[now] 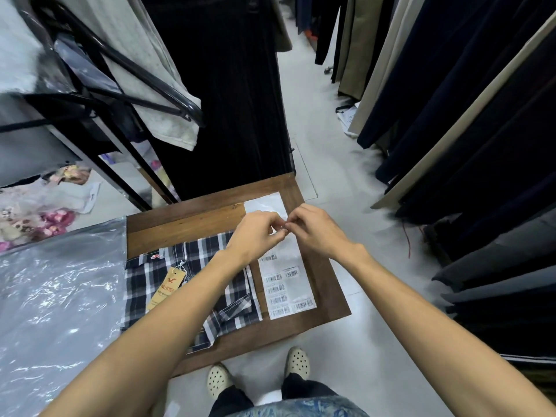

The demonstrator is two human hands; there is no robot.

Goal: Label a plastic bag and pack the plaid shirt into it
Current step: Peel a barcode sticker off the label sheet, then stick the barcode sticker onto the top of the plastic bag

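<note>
Both hands (282,228) pinch label over sheet (285,284)

Bare forearms (168,320), dark trousers (304,386), cream perforated clogs (298,361).

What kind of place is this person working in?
Probably a clothing stockroom or shop back room: hanging garments line a narrow aisle, a barcode label sheet lies on the wooden table beside a tagged plaid shirt and plastic bags.
</note>
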